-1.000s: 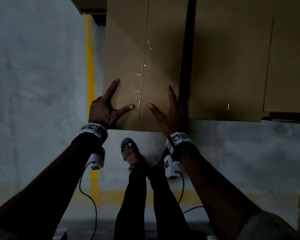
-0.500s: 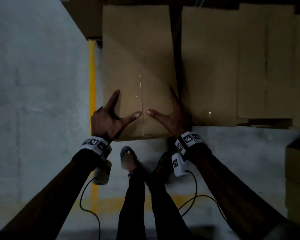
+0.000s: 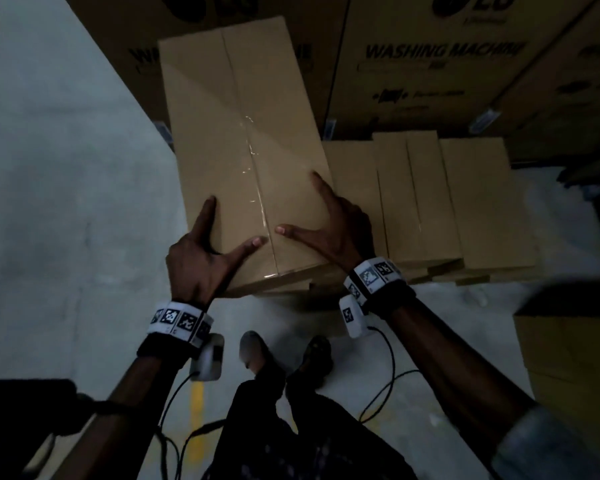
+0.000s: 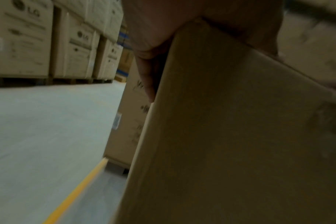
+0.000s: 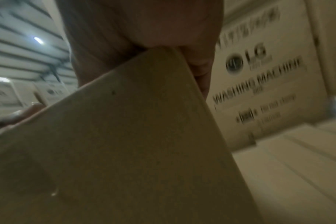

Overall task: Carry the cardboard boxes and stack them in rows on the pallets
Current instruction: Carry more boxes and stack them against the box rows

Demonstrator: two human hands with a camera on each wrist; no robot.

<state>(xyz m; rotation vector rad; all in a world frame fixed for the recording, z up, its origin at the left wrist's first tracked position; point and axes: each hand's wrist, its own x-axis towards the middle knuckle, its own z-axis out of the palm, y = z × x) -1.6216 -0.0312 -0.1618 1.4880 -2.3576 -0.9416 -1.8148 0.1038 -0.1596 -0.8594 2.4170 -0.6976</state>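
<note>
Now lifted higher against the view than half a second back, with printed washing-machine cartons (image 3: pixel 430 64) risen into sight beyond the fingertips and the yellow floor line (image 3: pixel 196 420) dropped behind the wrists.

Left of the left hand: bare grey floor (image 3: pixel 49 168), nothing else near.

Left hand (image 3: pixel 201 258) clamped on the near left corner of the carried box (image 3: pixel 243 150), index finger laid along the left edge, thumb spread flat across the top toward the tape seam, remaining fingers tucked down the side or beneath, hidden from the head view. Probably held so to steady a long load from its near end.

Between the hands: plain brown cardboard, long and narrow, clear tape glinting down the centre seam, no print visible on top, corners sharp, far end reaching well past the fingertips.

Right hand (image 3: pixel 336 226) mirrored on the near right corner, index finger along the right edge, thumb pointing inward, almost meeting the other thumb.

Just right of the right hand, lower: stacked boxes (image 3: pixel 447 202) of like kind, lying side by side in a row. Carried box likely bound for the gap beside them, hence the parallel heading.
</note>
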